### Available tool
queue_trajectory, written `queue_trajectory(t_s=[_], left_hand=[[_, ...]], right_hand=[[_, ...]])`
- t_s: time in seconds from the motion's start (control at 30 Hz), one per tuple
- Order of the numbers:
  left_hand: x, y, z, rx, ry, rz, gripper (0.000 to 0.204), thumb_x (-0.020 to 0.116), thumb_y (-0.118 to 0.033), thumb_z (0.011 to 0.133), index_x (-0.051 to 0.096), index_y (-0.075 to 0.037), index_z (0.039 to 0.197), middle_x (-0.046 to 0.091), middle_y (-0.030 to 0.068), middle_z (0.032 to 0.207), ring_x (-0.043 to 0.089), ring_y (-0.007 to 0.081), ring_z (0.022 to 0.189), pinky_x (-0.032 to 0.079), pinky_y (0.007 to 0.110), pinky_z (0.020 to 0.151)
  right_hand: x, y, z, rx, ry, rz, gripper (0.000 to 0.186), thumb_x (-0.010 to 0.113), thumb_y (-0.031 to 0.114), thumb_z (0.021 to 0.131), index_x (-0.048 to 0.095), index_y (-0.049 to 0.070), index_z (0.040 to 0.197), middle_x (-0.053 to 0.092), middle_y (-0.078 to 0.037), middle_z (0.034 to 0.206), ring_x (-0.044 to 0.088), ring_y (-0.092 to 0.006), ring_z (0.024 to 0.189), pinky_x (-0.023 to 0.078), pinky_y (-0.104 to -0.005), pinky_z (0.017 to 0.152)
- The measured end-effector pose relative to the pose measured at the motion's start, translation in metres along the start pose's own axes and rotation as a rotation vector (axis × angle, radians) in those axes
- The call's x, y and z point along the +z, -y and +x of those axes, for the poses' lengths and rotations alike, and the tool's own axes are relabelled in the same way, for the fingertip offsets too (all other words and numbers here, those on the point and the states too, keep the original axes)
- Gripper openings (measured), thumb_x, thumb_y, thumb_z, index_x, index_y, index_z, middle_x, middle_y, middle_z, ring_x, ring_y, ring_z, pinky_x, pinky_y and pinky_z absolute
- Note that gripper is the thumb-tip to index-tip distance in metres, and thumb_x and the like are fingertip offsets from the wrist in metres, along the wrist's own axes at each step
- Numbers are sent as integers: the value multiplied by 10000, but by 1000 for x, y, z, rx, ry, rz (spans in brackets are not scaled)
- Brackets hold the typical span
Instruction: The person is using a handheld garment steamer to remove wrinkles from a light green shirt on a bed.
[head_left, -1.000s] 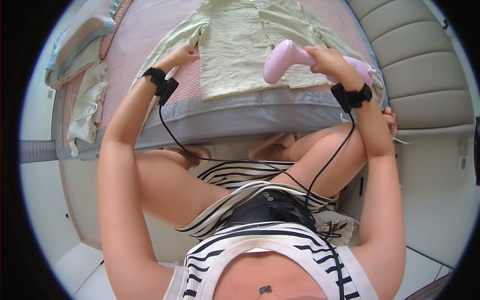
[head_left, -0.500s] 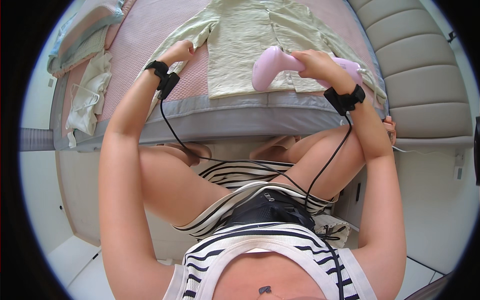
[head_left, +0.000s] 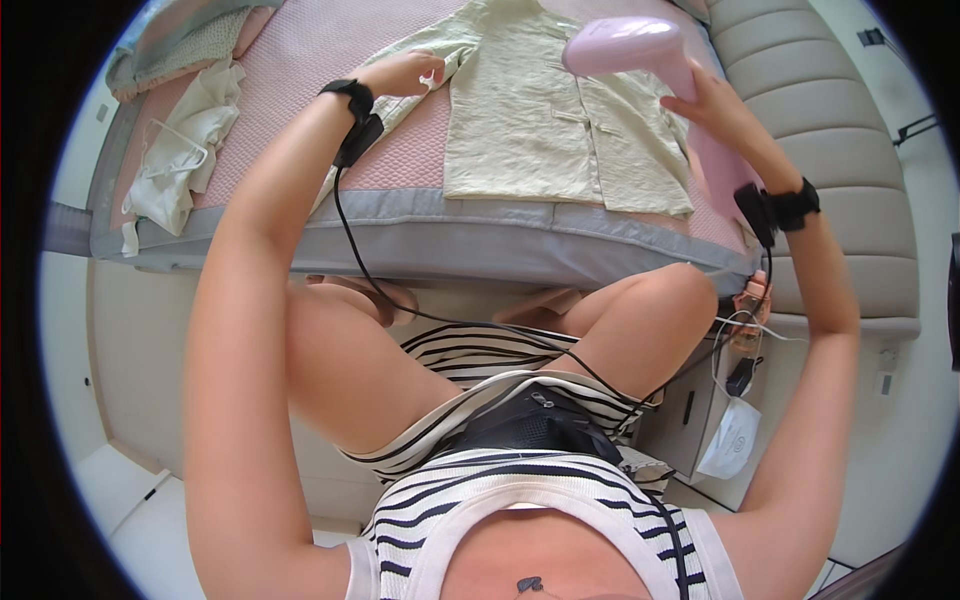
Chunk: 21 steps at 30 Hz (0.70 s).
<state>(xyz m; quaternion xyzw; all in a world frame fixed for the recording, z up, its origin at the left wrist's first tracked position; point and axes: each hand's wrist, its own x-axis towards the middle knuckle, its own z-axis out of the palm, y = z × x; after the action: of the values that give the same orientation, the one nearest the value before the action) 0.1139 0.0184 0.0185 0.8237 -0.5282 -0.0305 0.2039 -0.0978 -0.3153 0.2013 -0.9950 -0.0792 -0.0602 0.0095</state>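
Note:
A pale green long-sleeved shirt point(head_left: 515, 130) lies spread on the pink quilted bed, its front placket and pocket flaps facing up. My left hand point(head_left: 400, 73) is over the sleeve on the left, fingers curled, with a bit of pale cloth showing between thumb and fingertips. My right hand point(head_left: 722, 108) grips the handle of a pink handheld garment steamer point(head_left: 628, 47). Its rounded head points left, raised above the right side of the shirt. The steamer covers part of the right sleeve, and its lower end shows below my wrist.
White cloth with a white hanger point(head_left: 178, 150) lies on the bed's left side, below pillows point(head_left: 190, 55). A padded grey headboard point(head_left: 830, 130) stands at right. Beside the bed are an orange bottle point(head_left: 752, 295), a white cable and a small cabinet point(head_left: 680, 415). Black cables run from my wrist straps.
My right hand has lifted the steamer up and to the right, tilting its handle steeply. My left hand has shifted slightly up and right along the sleeve. The view has turned a little.

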Motion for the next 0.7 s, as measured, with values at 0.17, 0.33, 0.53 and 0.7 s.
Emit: queue_trajectory(t_s=[0.17, 0.33, 0.53, 0.7], left_hand=[[10, 47, 6, -355, 22, 30, 201, 519, -8, 708, 524, -38, 907, 536, 129, 950, 521, 279, 918, 435, 355, 765], [23, 42, -8, -199, -137, 2, 205, 515, -14, 721, 523, -36, 925, 540, 118, 951, 515, 266, 930, 425, 350, 785], [16, 34, -23, 7, -117, -99, 199, 530, -49, 740, 531, -59, 938, 536, 87, 962, 504, 262, 947, 410, 354, 807], [13, 6, -19, 72, -132, -152, 157, 520, -32, 769, 523, -54, 924, 532, 69, 951, 512, 233, 911, 407, 335, 788]], right_hand=[[4, 43, -20, 515, 469, 628, 362, 564, 215, 810, 434, 18, 1085, 509, -50, 804, 485, -112, 712, 414, -249, 632], [39, 91, -37, 764, 631, 897, 326, 568, 166, 766, 439, 2, 1016, 524, -73, 839, 512, -133, 717, 438, -257, 622], [90, 139, -48, 561, 702, 819, 456, 603, 322, 794, 441, -13, 1058, 542, -97, 885, 503, -120, 748, 433, -261, 632], [115, 155, -63, 529, 643, 713, 521, 593, 361, 797, 429, -39, 1088, 543, -130, 912, 515, -146, 808, 434, -286, 680]])
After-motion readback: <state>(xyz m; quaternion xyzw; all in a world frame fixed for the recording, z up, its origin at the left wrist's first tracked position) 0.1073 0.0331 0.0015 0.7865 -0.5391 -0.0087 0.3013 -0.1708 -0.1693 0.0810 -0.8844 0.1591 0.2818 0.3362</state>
